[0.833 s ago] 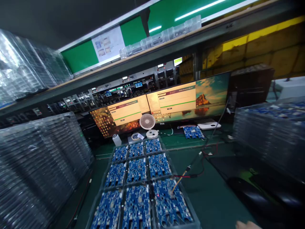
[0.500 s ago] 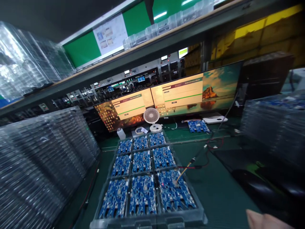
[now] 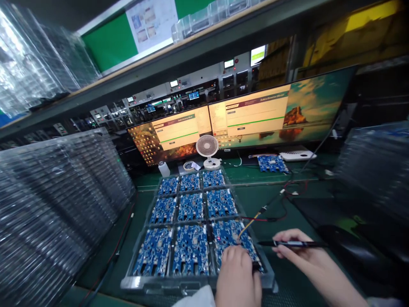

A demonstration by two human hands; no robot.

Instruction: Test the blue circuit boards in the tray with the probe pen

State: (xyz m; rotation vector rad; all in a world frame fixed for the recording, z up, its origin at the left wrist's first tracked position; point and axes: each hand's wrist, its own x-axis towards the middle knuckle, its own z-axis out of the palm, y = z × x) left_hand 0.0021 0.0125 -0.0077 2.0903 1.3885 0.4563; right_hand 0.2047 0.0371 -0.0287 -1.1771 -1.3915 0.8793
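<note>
A clear plastic tray (image 3: 188,281) holds blue circuit boards in rows of compartments. Over the near right circuit board (image 3: 228,234), my left hand (image 3: 238,273) rests with its fingers curled downward. Its fingertips are hidden, and a small dark piece shows beside the thumb. A yellow cable (image 3: 251,224) runs onto that same board, where a small red light glows. To the right of the tray, my right hand (image 3: 297,251) pinches a dark pen (image 3: 295,244) lying nearly level, its thin end pointing left toward the board.
Two monitors (image 3: 179,132) stand behind a small white fan (image 3: 207,147). At the back right are a loose circuit board (image 3: 271,164) and a white device (image 3: 297,154). Stacked clear trays (image 3: 57,204) rise at left; a black mouse (image 3: 348,247) sits at right.
My left hand has come into view over the near right board. My right hand has moved up and left from the lower right edge, now showing a pen. The view has shifted slightly.
</note>
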